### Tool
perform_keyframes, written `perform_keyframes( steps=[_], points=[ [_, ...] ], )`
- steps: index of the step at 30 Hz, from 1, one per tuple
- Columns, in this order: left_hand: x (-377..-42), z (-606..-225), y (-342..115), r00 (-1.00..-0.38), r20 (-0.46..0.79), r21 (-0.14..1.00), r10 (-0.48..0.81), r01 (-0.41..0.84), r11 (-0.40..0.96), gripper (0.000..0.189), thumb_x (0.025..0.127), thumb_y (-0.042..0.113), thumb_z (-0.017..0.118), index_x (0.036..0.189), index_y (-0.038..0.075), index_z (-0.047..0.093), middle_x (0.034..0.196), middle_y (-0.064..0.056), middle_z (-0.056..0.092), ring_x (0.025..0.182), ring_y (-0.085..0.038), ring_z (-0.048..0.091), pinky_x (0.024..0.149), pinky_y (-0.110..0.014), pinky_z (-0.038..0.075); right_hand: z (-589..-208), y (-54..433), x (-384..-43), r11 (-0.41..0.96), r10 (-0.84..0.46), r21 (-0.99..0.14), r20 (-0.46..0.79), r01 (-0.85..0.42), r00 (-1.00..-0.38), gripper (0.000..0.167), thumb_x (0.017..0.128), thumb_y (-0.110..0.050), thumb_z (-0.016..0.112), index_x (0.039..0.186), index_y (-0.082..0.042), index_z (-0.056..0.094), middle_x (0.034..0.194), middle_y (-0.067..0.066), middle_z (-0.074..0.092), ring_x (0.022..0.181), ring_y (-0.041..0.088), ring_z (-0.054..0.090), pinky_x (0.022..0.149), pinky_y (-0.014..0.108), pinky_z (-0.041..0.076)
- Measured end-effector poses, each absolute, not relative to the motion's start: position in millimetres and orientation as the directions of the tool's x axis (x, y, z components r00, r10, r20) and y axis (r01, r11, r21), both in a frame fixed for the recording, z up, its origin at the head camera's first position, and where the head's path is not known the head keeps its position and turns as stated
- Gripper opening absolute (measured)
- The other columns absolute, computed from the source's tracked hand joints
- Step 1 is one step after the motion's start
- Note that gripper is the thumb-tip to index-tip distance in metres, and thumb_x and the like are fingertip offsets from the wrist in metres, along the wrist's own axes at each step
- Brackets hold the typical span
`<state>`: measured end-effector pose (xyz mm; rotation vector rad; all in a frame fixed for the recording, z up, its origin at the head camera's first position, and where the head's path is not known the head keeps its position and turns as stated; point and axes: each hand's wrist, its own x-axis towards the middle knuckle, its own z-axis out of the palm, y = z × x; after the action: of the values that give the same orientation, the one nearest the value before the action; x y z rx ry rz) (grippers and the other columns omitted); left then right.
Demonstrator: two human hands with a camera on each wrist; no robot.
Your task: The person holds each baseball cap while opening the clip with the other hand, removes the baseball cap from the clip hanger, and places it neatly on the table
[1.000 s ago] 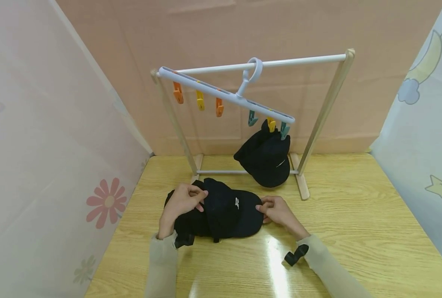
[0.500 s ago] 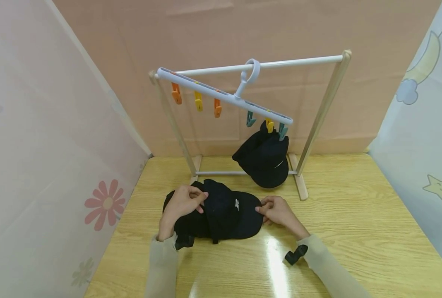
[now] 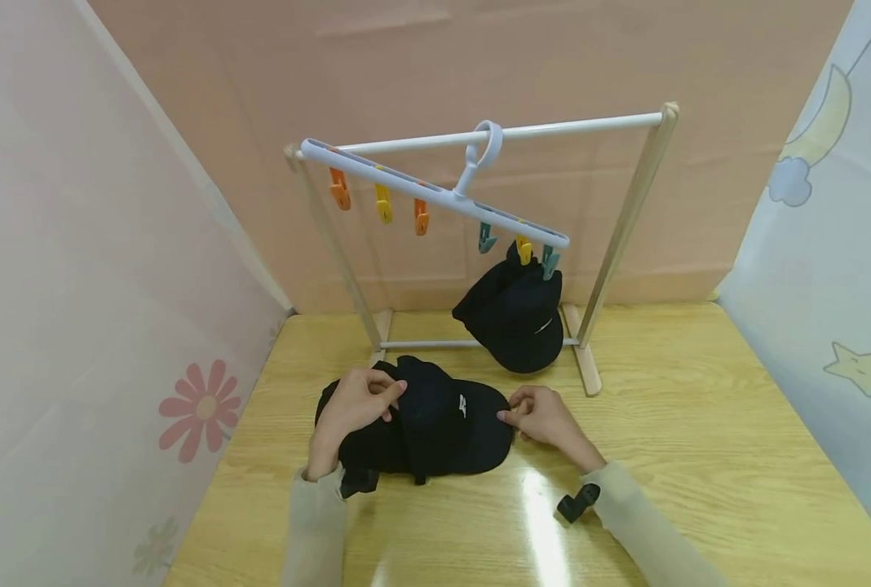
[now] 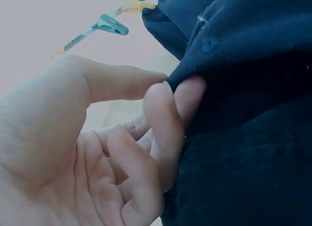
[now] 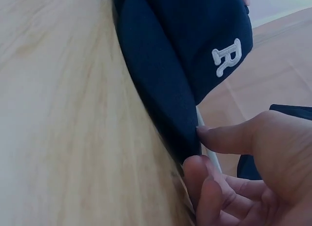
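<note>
A black baseball cap (image 3: 443, 428) with a white letter R (image 5: 227, 58) on its front lies on the wooden table, its brim toward the right. My left hand (image 3: 355, 408) pinches the edge of its crown between thumb and fingers; the pinched fold (image 4: 183, 72) shows up close in the left wrist view. At the other end, my right hand (image 3: 546, 420) grips the tip of the brim (image 5: 187, 143), thumb on top and fingers underneath. More black fabric (image 3: 369, 444) lies beneath and beside my left hand, partly hidden by it.
Behind the caps stands a rack (image 3: 626, 228) with wooden sides and a white bar. A pale blue hanger (image 3: 435, 194) hangs tilted from it, with several coloured clips (image 3: 383, 205). Another black cap (image 3: 516, 314) dangles from its right end. Patterned walls (image 3: 83, 269) flank the table (image 3: 685, 440).
The head view has shifted slightly, so the scene sits a little further left and lower. Both hands keep their hold on the cap.
</note>
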<state>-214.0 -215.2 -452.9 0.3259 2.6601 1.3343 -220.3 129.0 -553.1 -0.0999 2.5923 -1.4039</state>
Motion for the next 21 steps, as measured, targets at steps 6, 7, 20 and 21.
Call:
perform_keyframes(
  steps=[6,7,20,21],
  points=[
    [-214.1,-449.0,-218.6,-0.97,-0.023,0.785,0.243,0.133,0.604,0.02,0.105,0.027,0.07,0.098,0.013,0.082,0.076,0.003,0.076,0.061,-0.018,0.069,0.069,-0.035,0.057,-551.4,131.9,-222.5,0.565,-0.179,-0.825,-0.125,0.002,-0.976,0.031,0.093,-0.024,0.085,0.11,-0.002,0.072,0.065,0.0,0.065,0.053,0.017,0.065,0.068,0.031,0.052],
    [-214.0,-447.7,-219.2,-0.971,-0.019,0.784,0.24,0.135,0.606,0.02,0.105,0.027,0.07,0.098,0.013,0.082,0.077,0.003,0.076,0.062,-0.018,0.068,0.068,-0.035,0.057,-550.8,132.9,-223.0,0.567,-0.183,-0.824,-0.122,-0.003,-0.975,0.032,0.094,-0.025,0.084,0.111,-0.002,0.072,0.065,0.0,0.065,0.053,0.017,0.065,0.068,0.031,0.053],
    [-219.6,-429.2,-214.9,-0.962,0.082,0.723,0.259,0.236,0.65,0.017,0.104,0.026,0.072,0.105,0.011,0.08,0.087,0.002,0.077,0.074,-0.012,0.067,0.071,-0.031,0.054,-530.5,142.0,-226.5,0.581,-0.219,-0.801,0.016,-0.143,-0.976,0.028,0.096,-0.024,0.081,0.11,-0.001,0.074,0.078,0.001,0.069,0.064,0.015,0.059,0.062,0.031,0.05],
    [-220.4,-427.5,-213.7,-0.96,0.085,0.716,0.266,0.244,0.653,0.016,0.104,0.025,0.072,0.106,0.012,0.08,0.089,0.002,0.077,0.075,-0.012,0.067,0.072,-0.032,0.055,-527.8,142.5,-226.9,0.574,-0.227,-0.804,0.024,-0.154,-0.974,0.029,0.096,-0.023,0.081,0.111,0.0,0.074,0.078,0.002,0.069,0.064,0.014,0.059,0.062,0.031,0.05]
  ],
)
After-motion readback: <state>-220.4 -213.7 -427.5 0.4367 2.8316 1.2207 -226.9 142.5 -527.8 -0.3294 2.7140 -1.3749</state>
